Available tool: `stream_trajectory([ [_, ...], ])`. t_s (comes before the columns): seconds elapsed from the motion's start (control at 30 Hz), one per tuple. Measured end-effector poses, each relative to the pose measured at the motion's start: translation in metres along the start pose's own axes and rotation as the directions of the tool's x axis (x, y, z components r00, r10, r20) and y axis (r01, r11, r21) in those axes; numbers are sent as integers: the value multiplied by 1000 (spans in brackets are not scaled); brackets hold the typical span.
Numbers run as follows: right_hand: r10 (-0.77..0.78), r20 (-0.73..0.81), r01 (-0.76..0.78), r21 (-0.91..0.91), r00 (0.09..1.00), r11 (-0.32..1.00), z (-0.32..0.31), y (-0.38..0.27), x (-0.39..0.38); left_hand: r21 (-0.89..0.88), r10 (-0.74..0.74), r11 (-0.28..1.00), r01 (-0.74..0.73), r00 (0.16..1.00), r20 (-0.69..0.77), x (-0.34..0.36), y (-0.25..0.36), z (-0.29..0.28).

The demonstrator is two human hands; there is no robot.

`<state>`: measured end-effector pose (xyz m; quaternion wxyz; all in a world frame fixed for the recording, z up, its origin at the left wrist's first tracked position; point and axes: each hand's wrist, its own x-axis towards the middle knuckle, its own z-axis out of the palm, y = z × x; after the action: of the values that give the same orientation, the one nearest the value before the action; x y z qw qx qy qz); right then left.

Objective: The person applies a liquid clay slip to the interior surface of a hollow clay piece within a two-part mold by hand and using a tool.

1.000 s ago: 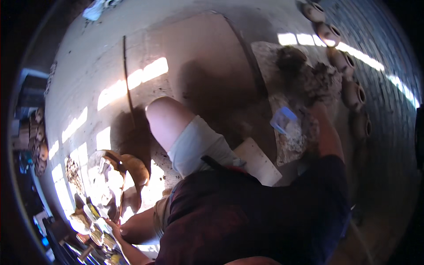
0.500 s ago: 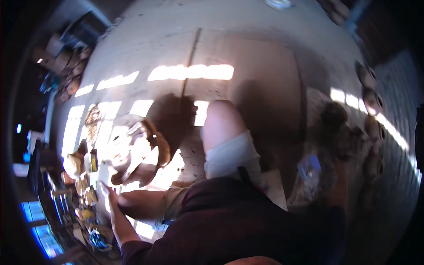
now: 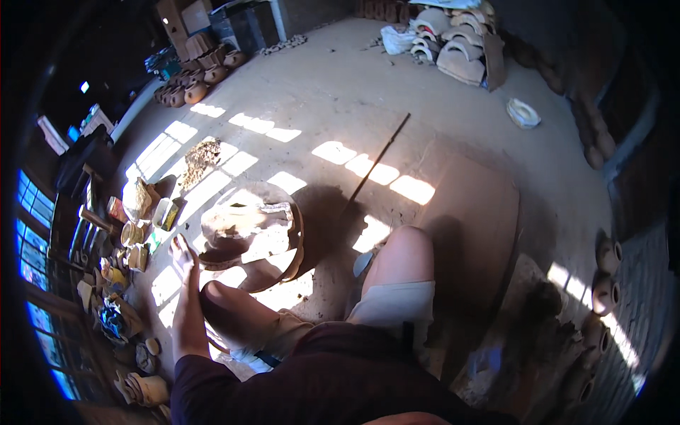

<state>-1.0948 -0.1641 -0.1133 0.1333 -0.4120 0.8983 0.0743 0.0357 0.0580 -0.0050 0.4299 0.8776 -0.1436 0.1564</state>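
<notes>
My left hand (image 3: 183, 258) reaches forward beside my left knee, near the left edge of a round turntable (image 3: 298, 244). Its fingers look stretched out, and I see nothing held in them. On the turntable lies a pale, uneven mass (image 3: 248, 219), partly washed out by sunlight; cannot tell whether it is clay or cloth. Left of the hand stand a small rectangular tub (image 3: 166, 213) and several round containers (image 3: 132, 234). My right hand is out of sight, with the lower right in deep shadow.
A thin dark stick (image 3: 379, 161) slants beyond the turntable. A broad brown board (image 3: 478, 205) lies right of my right knee. Clay pots line the right wall (image 3: 605, 294) and stand far left (image 3: 195, 92). Curved pieces (image 3: 460, 60) are stacked at the back; crumbly material (image 3: 201, 157) lies on the floor.
The view has swung up and to the right, bringing the back of the room into sight. My left hand stays by the turntable's left side. My right forearm has dropped out of view.
</notes>
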Motion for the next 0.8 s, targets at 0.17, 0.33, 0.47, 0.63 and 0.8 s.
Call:
stream_trajectory([
  [0.17,-100,-47,101,39,994,994,-11,-20,9,-162,231,960,-228,973,4,6,50,3],
  [0.33,-403,-332,474,167,853,865,-65,-47,19,-669,311,743,-14,892,327,-71,196,0],
  [0.47,-545,-622,819,326,562,472,-121,-164,-11,-749,503,656,93,686,526,-154,275,40],
  [0.63,-305,-382,352,924,872,-152,-224,-370,-288,-764,510,366,531,573,642,-239,351,39],
  [0.8,-689,-620,463,769,375,-441,-133,-432,-449,-285,313,103,953,241,919,-276,378,29],
])
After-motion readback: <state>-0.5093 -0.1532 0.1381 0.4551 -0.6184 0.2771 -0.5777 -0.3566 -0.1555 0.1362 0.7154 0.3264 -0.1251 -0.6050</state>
